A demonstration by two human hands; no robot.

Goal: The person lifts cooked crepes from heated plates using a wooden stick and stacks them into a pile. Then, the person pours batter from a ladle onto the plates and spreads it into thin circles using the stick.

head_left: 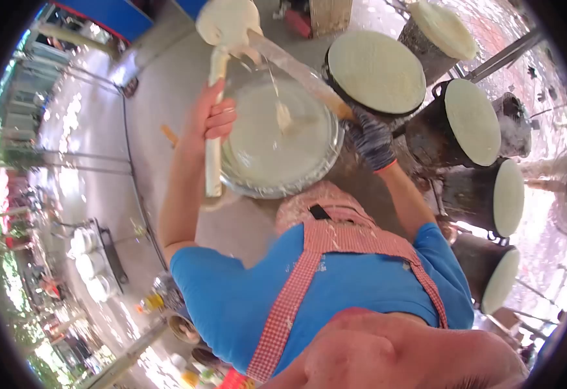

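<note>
My left hand, bare, grips the long batter-coated handle of a ladle raised above a wide metal basin. The basin holds white batter, and a thin strand of batter hangs from the ladle side down into it. My right hand, in a dark knitted glove, holds the near end of a batter-smeared stick that slants across the basin's far rim. I wear a blue shirt and a red checked apron.
Several black drums topped with round white sheets stand to the right, such as one behind the basin and another beside it. Concrete floor lies to the left. A rack of white bowls and bottles stand lower left.
</note>
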